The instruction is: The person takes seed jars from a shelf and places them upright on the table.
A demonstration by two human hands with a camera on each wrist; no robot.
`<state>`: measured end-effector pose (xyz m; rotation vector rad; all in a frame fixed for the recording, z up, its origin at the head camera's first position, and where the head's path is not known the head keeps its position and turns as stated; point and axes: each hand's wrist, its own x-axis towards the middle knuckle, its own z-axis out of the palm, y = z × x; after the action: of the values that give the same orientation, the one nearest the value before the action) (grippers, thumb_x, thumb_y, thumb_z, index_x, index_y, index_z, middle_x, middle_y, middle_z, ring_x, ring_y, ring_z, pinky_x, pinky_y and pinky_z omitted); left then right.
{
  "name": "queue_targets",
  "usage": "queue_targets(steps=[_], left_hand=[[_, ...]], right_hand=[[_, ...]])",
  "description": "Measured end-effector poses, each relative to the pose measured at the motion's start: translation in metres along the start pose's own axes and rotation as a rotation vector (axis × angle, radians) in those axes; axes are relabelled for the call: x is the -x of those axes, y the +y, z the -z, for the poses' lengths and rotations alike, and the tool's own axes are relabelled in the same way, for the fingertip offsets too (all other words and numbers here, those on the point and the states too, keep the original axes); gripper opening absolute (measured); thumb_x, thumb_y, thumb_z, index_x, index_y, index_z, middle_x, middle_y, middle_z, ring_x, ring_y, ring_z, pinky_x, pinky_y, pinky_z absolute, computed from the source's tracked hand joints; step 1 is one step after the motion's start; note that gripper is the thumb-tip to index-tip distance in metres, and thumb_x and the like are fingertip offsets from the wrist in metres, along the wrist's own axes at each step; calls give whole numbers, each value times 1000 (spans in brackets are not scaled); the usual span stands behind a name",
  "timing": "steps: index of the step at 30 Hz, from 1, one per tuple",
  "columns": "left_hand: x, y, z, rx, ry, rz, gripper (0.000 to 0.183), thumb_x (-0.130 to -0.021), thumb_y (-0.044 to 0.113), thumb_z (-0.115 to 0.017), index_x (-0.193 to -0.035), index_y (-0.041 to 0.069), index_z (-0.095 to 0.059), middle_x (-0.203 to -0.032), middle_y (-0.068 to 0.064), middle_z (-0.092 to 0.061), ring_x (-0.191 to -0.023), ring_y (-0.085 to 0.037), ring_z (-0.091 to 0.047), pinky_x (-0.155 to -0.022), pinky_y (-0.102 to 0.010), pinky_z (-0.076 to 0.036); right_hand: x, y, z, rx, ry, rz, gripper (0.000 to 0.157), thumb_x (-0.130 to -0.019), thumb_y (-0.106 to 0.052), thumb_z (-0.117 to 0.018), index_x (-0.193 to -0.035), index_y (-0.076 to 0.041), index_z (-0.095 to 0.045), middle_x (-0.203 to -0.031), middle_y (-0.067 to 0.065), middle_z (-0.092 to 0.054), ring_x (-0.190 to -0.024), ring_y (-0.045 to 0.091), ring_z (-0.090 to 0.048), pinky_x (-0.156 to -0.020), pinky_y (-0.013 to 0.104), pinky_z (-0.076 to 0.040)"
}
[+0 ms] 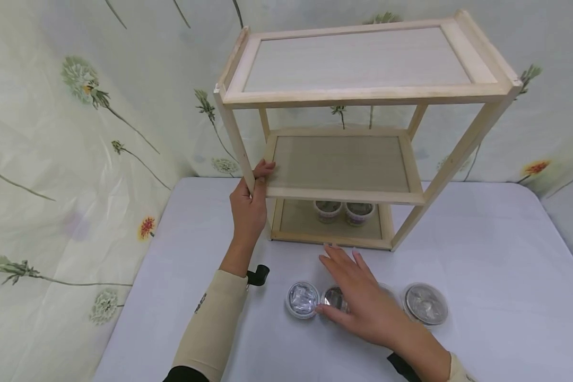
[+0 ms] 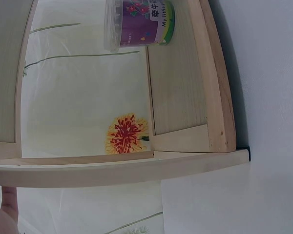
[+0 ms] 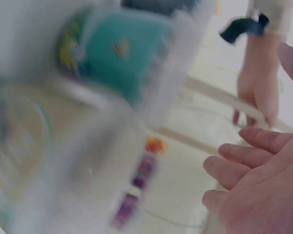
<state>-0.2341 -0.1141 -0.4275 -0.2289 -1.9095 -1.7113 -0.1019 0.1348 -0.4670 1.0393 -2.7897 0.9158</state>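
A three-tier wooden shelf [image 1: 346, 198] stands on the table. My left hand [image 1: 249, 209] grips its front left post [image 1: 235, 140] at the height of the middle tier. On the bottom tier sit two small plastic cups, the left cup [image 1: 328, 211] close beside the right cup [image 1: 359, 214]. Seen from the left wrist, one cup [image 2: 141, 22] has a purple label. My right hand [image 1: 367, 305], fingers extended, hovers over a row of lidded cups and partly hides them. In the right wrist view, a blurred teal-labelled cup [image 3: 129, 51] is near this hand [image 3: 263, 180], which holds nothing.
In front of the shelf, a clear-lidded cup [image 1: 303, 300] is at the row's left end and another cup [image 1: 426, 304] at its right. A white cloth covers the table [image 1: 496, 265]. Behind it hangs a floral-printed sheet [image 1: 138, 85].
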Motion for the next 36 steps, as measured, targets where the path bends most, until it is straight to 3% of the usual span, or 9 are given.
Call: queue_targets(steps=[4,7,14,22,26,32,36], left_hand=[[-2,-17,1,-3,-6,-20,26,-108,5,-50,-115,6,-74,-126,1,-74,-137,-12,-56,-115,-34,-43],[-2,-19,2,4,-11,-20,25,-108,6,-50,-115,8,-75,-126,2,-74,-137,-13,-56,-116,-35,-42],[-2,-18,0,17,-3,-15,25,-107,1,-49,-114,1,-73,-127,-8,-74,-138,-15,-55,-117,-35,-41],[1,6,-1,27,-1,-10,24,-106,-3,-47,-112,-8,-70,-126,-15,-73,-138,-20,-56,-117,-36,-41],[2,11,-1,18,-2,-9,23,-106,-2,-48,-112,-7,-70,-126,-14,-73,-138,-19,-56,-117,-37,-41],[2,13,-1,13,-4,-8,24,-106,-1,-48,-112,-7,-70,-127,-15,-73,-139,-20,-56,-116,-37,-43],[2,11,-1,19,-1,-8,24,-106,-1,-48,-112,-7,-70,-127,-16,-73,-139,-20,-56,-116,-38,-43]], right_hand=[[-4,3,21,18,79,35,90,-90,-38,-82,-158,1,-38,-167,19,-32,-154,36,-30,-128,50,-7],[-7,3,37,15,148,56,91,-88,-30,-84,-158,2,-37,-166,19,-33,-153,38,-32,-128,50,-10],[-9,5,64,22,226,7,88,-87,-25,-85,-159,-3,-40,-166,16,-36,-152,40,-32,-129,41,-14],[-14,18,71,4,143,-121,84,-95,-35,-79,-162,-8,-36,-164,16,-39,-151,39,-34,-114,63,-37],[-24,33,74,21,106,-140,90,-97,-39,-77,-165,-8,-27,-167,18,-32,-153,40,-29,-114,64,-36],[-43,60,77,71,108,-125,104,-94,-39,-79,-169,-25,-9,-172,8,-19,-154,36,-27,-116,62,-34],[-53,72,76,101,88,-148,104,-93,-38,-80,-169,-17,-11,-169,18,-23,-150,44,-32,-114,64,-35]])
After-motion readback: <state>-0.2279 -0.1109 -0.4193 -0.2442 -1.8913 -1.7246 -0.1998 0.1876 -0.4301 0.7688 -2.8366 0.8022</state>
